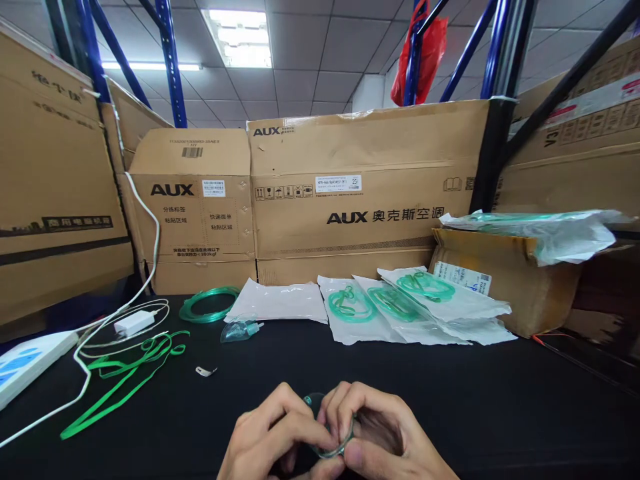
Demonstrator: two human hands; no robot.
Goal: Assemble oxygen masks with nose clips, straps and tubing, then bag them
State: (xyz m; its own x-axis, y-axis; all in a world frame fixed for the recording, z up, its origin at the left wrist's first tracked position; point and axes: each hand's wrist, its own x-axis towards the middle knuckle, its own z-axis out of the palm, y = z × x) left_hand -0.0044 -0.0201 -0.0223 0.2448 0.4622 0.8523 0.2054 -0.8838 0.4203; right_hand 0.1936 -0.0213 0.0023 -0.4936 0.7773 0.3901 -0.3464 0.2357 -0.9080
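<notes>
At the bottom middle, my left hand and my right hand meet with bent fingers. Both pinch a small, clear green-tinted plastic piece with a curved rim. My fingers cover most of it, so its kind cannot be made out. Ahead of my hands lies a clear plastic bag with a pale teal part in it. A small silver metal piece rests on the black table to the left. Farther left is a loose green elastic strap.
Coiled green tubing lies beside a white packet. Several packets with green tubing overlap at the back right, near an open carton. A white cable, an adapter and a power strip occupy the left. AUX cartons wall the back.
</notes>
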